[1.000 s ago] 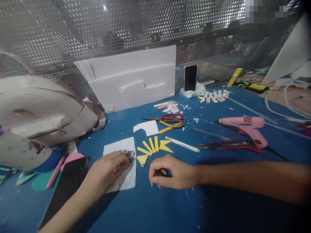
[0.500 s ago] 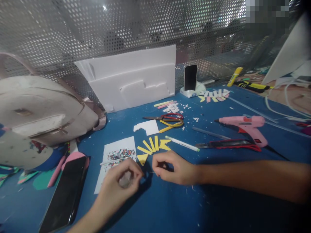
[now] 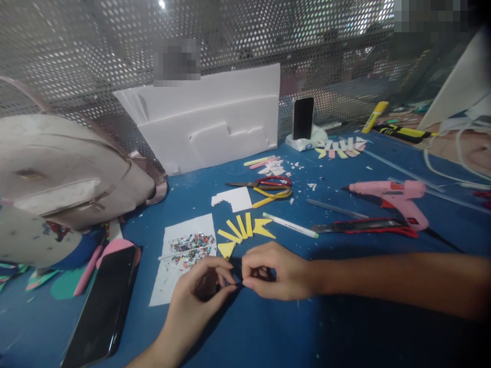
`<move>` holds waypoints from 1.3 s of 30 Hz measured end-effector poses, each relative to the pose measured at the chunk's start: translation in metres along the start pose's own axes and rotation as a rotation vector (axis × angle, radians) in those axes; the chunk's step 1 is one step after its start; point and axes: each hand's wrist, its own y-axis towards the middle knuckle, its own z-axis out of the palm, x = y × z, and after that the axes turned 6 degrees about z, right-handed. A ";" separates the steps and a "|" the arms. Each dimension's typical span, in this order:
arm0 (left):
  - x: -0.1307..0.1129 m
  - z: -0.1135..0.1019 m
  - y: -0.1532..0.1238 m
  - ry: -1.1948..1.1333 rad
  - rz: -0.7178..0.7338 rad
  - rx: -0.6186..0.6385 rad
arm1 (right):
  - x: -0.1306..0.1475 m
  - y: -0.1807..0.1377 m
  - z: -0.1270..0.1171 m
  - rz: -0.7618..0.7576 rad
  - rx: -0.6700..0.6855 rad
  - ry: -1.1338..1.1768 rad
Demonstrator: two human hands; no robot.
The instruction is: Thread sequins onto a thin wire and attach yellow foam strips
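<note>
My left hand (image 3: 199, 294) is curled low over the blue table, its thumb and fingertips drawn together in a pinch. Almost touching it, my right hand (image 3: 278, 271) pinches thumb against forefinger from the other side. Whatever lies between the fingertips is too small to make out. Just beyond the hands are several yellow cut strips (image 3: 240, 226), with a notched yellow piece (image 3: 264, 228) at their right and a yellow triangle (image 3: 226, 249) at their left. Beside my left hand lies a white sheet (image 3: 163, 286) carrying colourful glittery flakes (image 3: 194, 245).
Scissors (image 3: 268, 185), a pen (image 3: 289, 225), a box cutter (image 3: 364, 226) and a pink glue gun (image 3: 402, 191) lie further back and right. At left are a black phone (image 3: 102, 306) and a bag (image 3: 69, 163). White foam boards (image 3: 207, 117) stand behind; another phone (image 3: 303, 118) stands upright.
My left hand has shifted slightly right, its fingertips now almost meeting my right hand's. A thin line seen between the hands earlier no longer shows. The view has shifted a little.
</note>
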 end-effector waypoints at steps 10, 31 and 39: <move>-0.001 -0.002 -0.004 0.017 0.019 0.008 | -0.002 -0.001 0.000 0.046 0.025 -0.054; -0.003 0.001 -0.005 0.049 0.054 0.013 | -0.001 0.001 0.002 0.054 0.052 -0.092; -0.001 0.000 -0.007 0.034 0.044 0.038 | 0.000 0.002 0.000 0.045 0.102 -0.140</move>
